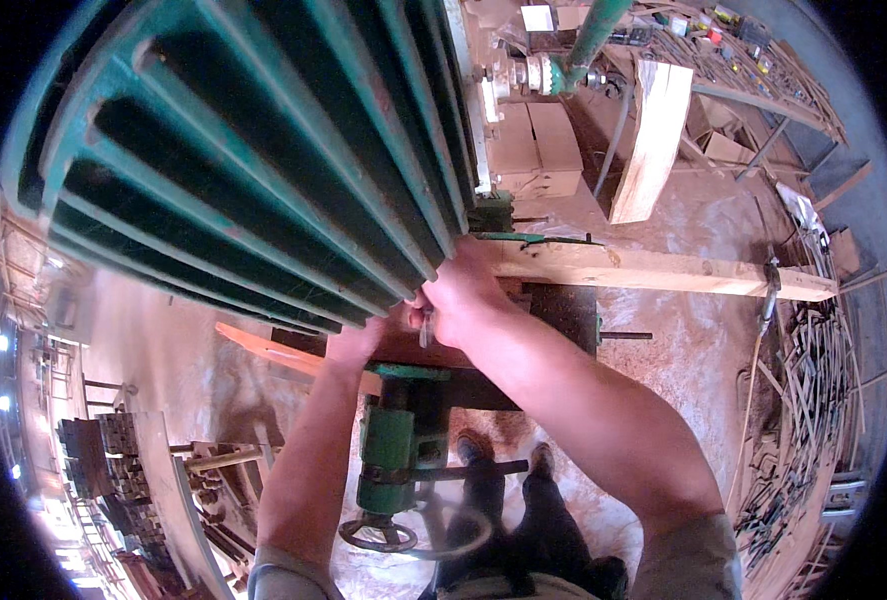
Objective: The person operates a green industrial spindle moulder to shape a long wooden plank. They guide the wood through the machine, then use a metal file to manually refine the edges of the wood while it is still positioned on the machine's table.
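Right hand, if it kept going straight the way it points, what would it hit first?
Likely the green ribbed machine housing: the right hand points up-left at its lower edge, apparently touching already, though depth is unclear.

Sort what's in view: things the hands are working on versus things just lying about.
In hand:
- left hand and right hand, both at the lower edge of the green ribbed machine guard
- small metal piece by the right hand

Lying about:
- long plank
- leaning board
- cardboard box
- scrap offcuts

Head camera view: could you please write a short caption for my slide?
Both hands, left hand and right hand, reach under a green ribbed machine guard beside a long wooden plank.
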{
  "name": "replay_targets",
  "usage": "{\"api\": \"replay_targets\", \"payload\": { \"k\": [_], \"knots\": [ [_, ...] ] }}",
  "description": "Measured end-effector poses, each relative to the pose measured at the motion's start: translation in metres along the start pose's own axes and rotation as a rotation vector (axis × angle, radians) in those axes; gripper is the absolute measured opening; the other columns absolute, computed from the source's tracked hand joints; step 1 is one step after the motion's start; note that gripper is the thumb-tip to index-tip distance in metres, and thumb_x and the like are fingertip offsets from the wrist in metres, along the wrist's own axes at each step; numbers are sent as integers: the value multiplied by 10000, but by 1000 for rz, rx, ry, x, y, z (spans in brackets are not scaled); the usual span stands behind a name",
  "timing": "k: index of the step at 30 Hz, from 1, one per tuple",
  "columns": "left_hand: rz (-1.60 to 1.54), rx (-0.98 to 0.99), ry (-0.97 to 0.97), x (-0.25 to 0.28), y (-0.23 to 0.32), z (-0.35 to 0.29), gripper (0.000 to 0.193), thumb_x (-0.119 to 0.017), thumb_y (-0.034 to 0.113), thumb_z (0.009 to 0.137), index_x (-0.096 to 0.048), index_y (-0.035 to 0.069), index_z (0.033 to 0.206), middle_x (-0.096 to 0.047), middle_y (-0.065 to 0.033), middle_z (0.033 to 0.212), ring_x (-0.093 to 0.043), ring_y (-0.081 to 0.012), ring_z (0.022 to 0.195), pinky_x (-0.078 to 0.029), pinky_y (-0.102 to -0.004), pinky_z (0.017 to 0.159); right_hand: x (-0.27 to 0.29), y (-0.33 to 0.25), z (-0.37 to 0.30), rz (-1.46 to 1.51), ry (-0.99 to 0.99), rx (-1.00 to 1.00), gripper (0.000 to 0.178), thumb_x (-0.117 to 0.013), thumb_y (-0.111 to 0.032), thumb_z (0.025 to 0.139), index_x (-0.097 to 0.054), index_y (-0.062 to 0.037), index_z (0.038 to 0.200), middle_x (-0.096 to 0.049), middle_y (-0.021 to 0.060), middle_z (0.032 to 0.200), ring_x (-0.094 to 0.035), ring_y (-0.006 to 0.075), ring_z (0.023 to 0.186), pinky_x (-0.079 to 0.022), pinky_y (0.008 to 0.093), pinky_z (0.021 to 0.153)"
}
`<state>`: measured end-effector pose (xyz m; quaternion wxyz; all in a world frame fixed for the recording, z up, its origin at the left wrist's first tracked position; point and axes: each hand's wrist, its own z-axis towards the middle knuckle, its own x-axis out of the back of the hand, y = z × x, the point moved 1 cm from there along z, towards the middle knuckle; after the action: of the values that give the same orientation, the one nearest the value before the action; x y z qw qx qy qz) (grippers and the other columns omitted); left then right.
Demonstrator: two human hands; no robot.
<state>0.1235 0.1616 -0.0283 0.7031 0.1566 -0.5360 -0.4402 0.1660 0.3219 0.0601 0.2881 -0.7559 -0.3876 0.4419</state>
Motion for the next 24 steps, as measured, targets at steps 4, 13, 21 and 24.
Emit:
{"api": "replay_targets", "payload": {
  "k": [4,13,21,24],
  "knots": [
    [146,-90,-69,-1,0,4,312,-631,243,800,-590,46,1038,-619,-98,1007,-569,-227,909,-438,-337,785,13,48,48,-611,299,767,193,-443,-160,842,-471,12,924,-570,254,723,-574,392,733,-452,473,615],
    [129,-114,1,-7,-27,-2,164,-610,125,803,-630,46,945,-645,-75,916,-593,-190,831,-463,-317,731,39,-4,23,-948,-236,585,232,-475,-209,835,-472,5,923,-591,195,700,-592,352,700,-470,426,664],
    [-97,-168,59,-17,-25,9,142,-607,85,793,-637,46,927,-651,-74,873,-601,-183,805,-473,-306,720,36,-13,11,-1096,15,697,171,-510,-118,765,-553,29,841,-579,252,782,-568,400,804,-466,436,714],
    [-75,-168,57,-15,-27,8,136,-599,82,800,-637,46,926,-651,-71,868,-601,-179,800,-478,-302,714,34,-10,7,-972,28,708,166,-507,-97,744,-584,39,799,-570,267,782,-558,408,818,-466,430,708]
  ]
}}
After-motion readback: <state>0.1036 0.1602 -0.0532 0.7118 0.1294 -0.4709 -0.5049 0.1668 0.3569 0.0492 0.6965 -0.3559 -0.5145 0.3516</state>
